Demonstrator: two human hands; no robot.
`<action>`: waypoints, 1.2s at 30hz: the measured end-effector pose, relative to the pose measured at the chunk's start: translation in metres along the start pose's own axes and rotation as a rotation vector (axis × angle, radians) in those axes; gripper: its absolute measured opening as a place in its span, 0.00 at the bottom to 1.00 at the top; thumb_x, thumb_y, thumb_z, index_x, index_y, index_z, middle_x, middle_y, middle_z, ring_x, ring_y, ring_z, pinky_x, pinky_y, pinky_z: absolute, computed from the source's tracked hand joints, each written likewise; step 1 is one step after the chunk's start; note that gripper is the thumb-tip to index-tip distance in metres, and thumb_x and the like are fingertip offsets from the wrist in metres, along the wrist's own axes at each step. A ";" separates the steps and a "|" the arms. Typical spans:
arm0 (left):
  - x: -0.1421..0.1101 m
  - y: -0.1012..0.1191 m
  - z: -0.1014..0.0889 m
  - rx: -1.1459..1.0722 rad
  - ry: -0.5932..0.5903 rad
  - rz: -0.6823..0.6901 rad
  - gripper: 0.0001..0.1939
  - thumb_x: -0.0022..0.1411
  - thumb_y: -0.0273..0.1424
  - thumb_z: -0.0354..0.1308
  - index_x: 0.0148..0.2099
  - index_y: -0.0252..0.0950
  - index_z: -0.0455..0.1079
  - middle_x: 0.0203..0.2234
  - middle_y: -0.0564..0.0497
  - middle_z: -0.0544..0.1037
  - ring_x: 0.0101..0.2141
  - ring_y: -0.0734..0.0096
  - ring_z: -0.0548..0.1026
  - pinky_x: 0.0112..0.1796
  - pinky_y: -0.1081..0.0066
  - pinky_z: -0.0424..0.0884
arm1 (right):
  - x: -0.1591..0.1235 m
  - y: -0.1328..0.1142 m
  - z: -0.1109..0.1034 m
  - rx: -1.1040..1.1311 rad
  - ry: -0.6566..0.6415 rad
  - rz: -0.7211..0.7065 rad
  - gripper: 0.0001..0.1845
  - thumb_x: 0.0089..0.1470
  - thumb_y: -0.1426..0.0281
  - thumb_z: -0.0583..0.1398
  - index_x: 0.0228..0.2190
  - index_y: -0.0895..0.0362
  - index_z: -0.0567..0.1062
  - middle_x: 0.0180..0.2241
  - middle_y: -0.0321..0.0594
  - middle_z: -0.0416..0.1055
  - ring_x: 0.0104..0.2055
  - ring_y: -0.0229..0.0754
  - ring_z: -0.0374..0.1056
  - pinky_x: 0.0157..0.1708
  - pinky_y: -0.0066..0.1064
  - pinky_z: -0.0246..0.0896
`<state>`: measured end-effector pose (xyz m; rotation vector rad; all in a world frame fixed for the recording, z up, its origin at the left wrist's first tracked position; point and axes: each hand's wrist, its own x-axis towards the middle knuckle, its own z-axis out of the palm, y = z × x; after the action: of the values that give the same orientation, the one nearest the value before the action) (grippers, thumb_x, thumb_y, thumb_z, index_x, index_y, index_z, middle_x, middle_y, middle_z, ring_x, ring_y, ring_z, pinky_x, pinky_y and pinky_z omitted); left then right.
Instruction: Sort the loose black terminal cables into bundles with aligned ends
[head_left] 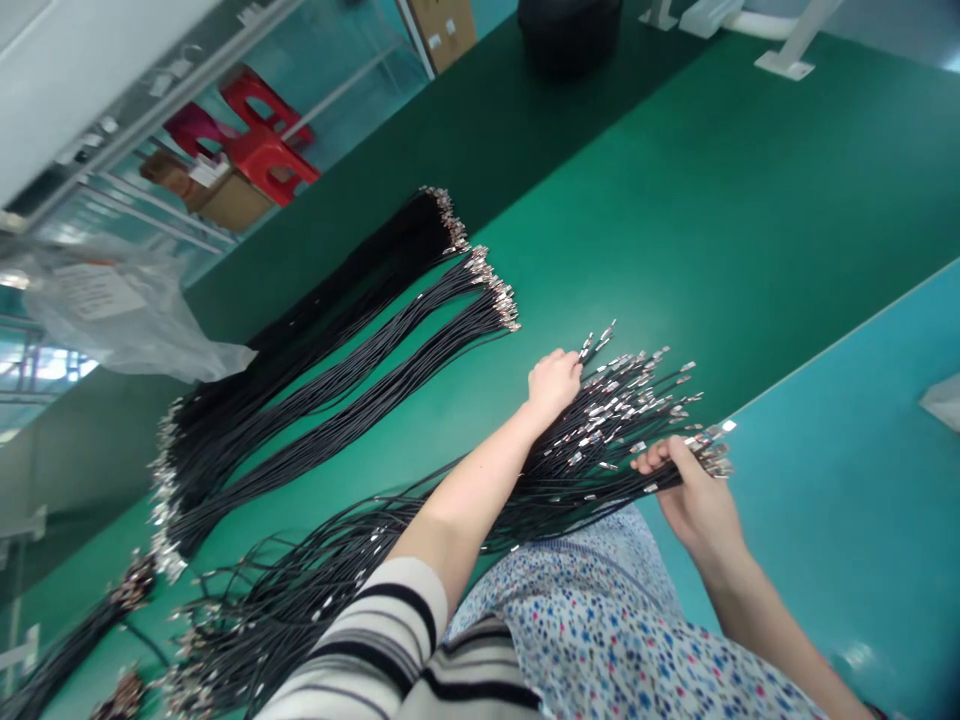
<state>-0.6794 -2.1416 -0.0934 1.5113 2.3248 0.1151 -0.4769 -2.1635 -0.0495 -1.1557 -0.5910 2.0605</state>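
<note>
A large loose pile of black cables (pixel 517 500) with shiny metal ends lies along the front edge of the green table. My left hand (pixel 553 385) is closed at the far side of the pile, and a few cable ends poke out past its fingers. Below and to the right, my right hand (pixel 697 500) wraps round a bunch of cables (pixel 712 455) near their metal ends. That bunch reaches the table's edge, close to my flowered apron (pixel 600 620). My fingers hide where the cables are gripped.
Neatly laid bundles of black cables (pixel 360 410) stretch across the green table (pixel 712 230) beyond my left arm. More tied cables (pixel 67 650) are at lower left. A plastic bag (pixel 112 310) lies at the left edge. A black round object (pixel 568 35) and white metal brackets (pixel 795 50) stand farther back.
</note>
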 end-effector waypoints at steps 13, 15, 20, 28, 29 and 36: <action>-0.009 0.014 -0.005 -0.079 0.061 0.036 0.09 0.61 0.31 0.45 0.39 0.35 0.65 0.38 0.46 0.70 0.42 0.64 0.67 0.40 0.69 0.63 | -0.006 0.002 -0.001 -0.008 -0.030 -0.039 0.12 0.46 0.64 0.63 0.22 0.58 0.67 0.17 0.31 0.57 0.20 0.32 0.56 0.27 0.31 0.60; -0.031 0.022 -0.019 -0.221 0.085 0.140 0.08 0.62 0.32 0.45 0.36 0.36 0.64 0.35 0.50 0.71 0.38 0.69 0.67 0.39 0.71 0.63 | -0.009 0.000 0.003 0.008 -0.030 -0.051 0.09 0.45 0.66 0.64 0.28 0.56 0.70 0.15 0.27 0.53 0.18 0.29 0.52 0.26 0.29 0.59; -0.110 0.048 -0.031 -0.515 0.000 0.408 0.09 0.62 0.33 0.45 0.32 0.36 0.63 0.29 0.54 0.71 0.31 0.76 0.67 0.33 0.76 0.62 | -0.018 -0.001 0.012 -0.010 -0.009 -0.120 0.18 0.40 0.69 0.66 0.36 0.57 0.72 0.14 0.25 0.50 0.16 0.27 0.47 0.18 0.22 0.52; -0.141 0.031 -0.024 -0.392 -0.036 0.636 0.15 0.59 0.43 0.48 0.38 0.38 0.67 0.34 0.51 0.72 0.39 0.68 0.66 0.40 0.70 0.61 | -0.041 0.007 -0.005 -0.097 0.028 -0.176 0.14 0.41 0.62 0.66 0.22 0.58 0.69 0.28 0.36 0.66 0.33 0.38 0.65 0.32 0.30 0.64; -0.130 0.020 -0.023 -0.400 -0.036 0.573 0.15 0.59 0.43 0.48 0.39 0.38 0.67 0.35 0.52 0.71 0.38 0.70 0.67 0.39 0.72 0.62 | -0.043 0.007 -0.007 -0.076 0.013 -0.163 0.14 0.41 0.62 0.65 0.22 0.58 0.69 0.27 0.35 0.65 0.32 0.38 0.65 0.32 0.31 0.64; -0.044 -0.043 -0.003 -0.047 -0.090 -0.087 0.14 0.58 0.38 0.52 0.43 0.36 0.63 0.42 0.46 0.67 0.42 0.66 0.69 0.43 0.69 0.64 | -0.042 0.004 -0.002 -0.048 -0.068 -0.109 0.17 0.48 0.62 0.61 0.18 0.57 0.62 0.16 0.29 0.53 0.19 0.31 0.54 0.26 0.30 0.60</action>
<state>-0.7015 -2.1990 -0.0901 1.3624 2.2964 0.0768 -0.4613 -2.1971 -0.0301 -1.0602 -0.7238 2.0088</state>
